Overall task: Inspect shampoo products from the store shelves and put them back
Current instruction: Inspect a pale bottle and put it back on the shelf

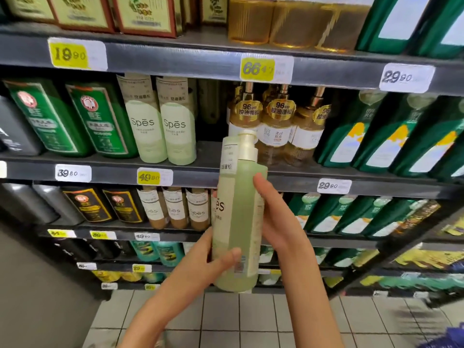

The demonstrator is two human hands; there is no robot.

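A tall pale green Spes shampoo bottle (pixel 239 214) with a cream pump top stands upright in front of the shelves, held in both hands. My left hand (pixel 200 262) grips its lower part from the left, thumb across the front near the bottom label. My right hand (pixel 273 222) wraps the right side, thumb pressed on the front at mid-height. Two matching Spes bottles (pixel 163 121) stand on the second shelf, with a gap to their right.
Dark shelves (pixel 226 177) carry green bottles at left and right, amber pump bottles (pixel 276 126) behind the held one, and brown Spes bottles (pixel 175 209) one shelf lower. Price tags line the shelf edges. A tiled floor (pixel 226 322) lies below.
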